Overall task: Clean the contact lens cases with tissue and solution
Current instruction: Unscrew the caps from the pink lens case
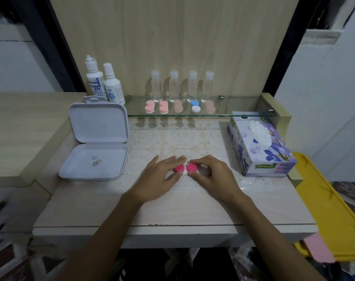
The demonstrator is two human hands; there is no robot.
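Observation:
A contact lens case with two bright pink caps (185, 168) lies on the lace mat at the table's middle. My left hand (159, 176) pinches its left cap between thumb and fingers. My right hand (212, 175) pinches the right cap the same way. Several more lens cases, pink ones (149, 107) and a blue-and-white one (195, 106), sit on the glass shelf (233, 113). Two solution bottles (103, 82) stand at the back left. A tissue box (261, 147) with a tissue sticking out sits at the right.
An open white plastic box (95, 151) with small rings inside lies at the left. Several clear travel bottles (182, 86) stand on the glass shelf. A yellow container (332, 209) sits beyond the table's right edge.

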